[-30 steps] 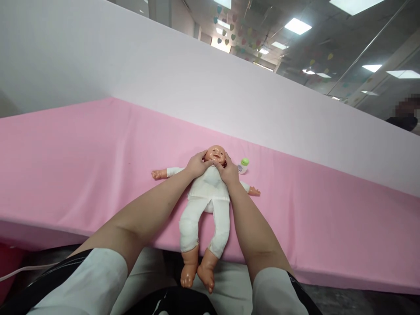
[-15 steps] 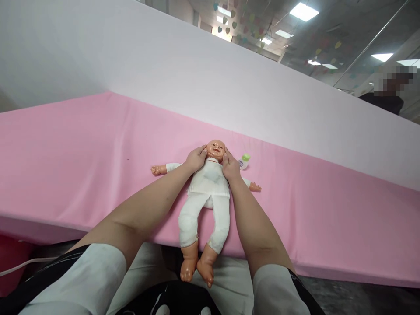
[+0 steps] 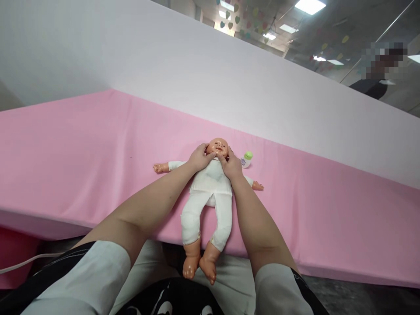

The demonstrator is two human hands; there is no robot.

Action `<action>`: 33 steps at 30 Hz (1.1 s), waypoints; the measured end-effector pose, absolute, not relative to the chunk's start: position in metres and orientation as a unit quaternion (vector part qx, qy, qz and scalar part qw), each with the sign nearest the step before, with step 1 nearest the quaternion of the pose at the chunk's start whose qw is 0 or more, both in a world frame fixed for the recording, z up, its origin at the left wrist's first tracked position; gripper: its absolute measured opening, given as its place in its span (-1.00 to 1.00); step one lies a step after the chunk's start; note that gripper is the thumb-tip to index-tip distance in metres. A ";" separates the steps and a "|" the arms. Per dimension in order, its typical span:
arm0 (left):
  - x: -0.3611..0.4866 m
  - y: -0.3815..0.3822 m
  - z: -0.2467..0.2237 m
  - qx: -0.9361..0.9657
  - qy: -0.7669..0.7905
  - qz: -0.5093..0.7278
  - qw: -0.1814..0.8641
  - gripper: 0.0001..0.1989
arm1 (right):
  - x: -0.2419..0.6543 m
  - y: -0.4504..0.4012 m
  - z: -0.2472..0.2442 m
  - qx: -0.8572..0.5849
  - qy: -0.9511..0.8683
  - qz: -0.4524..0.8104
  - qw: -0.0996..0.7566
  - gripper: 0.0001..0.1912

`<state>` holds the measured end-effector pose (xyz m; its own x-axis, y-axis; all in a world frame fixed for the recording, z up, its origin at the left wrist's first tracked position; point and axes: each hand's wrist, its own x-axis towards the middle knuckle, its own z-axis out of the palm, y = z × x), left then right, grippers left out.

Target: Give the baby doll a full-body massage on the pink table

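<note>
A baby doll with a cloth body in white lies on its back on a pink padded surface. Its arms are spread out to the sides, and its feet hang past the near edge towards my lap. My left hand cups the left side of the doll's head, while my right hand cups the right side. Both thumbs come together at the doll's chin; the other fingers curve round the cheeks and are partly hidden. Just right of my right hand is a small white bottle with a green cap.
Behind the pink surface rises a plain white wall panel. Above it, glass with heart stickers shows ceiling lights and a person at the upper right. A white cable crosses a red object at the lower left.
Both thumbs have moved inward from the sides of the doll's face to its chin. My hands stay around the head. The view has shifted slightly.
</note>
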<state>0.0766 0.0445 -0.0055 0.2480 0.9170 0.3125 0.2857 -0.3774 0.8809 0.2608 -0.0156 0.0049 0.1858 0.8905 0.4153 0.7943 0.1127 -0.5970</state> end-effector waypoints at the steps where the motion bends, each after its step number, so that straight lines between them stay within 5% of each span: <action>1: 0.077 0.046 -0.006 0.702 0.424 0.442 0.362 -0.44 | 0.262 -0.015 0.004 -0.662 -0.638 0.060 0.390 -0.22; 12: 0.078 0.057 -0.016 0.679 0.416 0.472 0.379 -0.49 | 0.267 -0.014 -0.001 -0.641 -0.618 0.084 0.448 -0.37; 18: 0.079 0.051 -0.012 0.699 0.427 0.450 0.356 -0.29 | 0.257 -0.020 0.007 -0.679 -0.597 0.097 0.415 -0.11; 33: 0.080 0.060 -0.017 0.683 0.409 0.475 0.375 -0.54 | 0.275 -0.010 -0.001 -0.633 -0.621 0.123 0.445 -0.36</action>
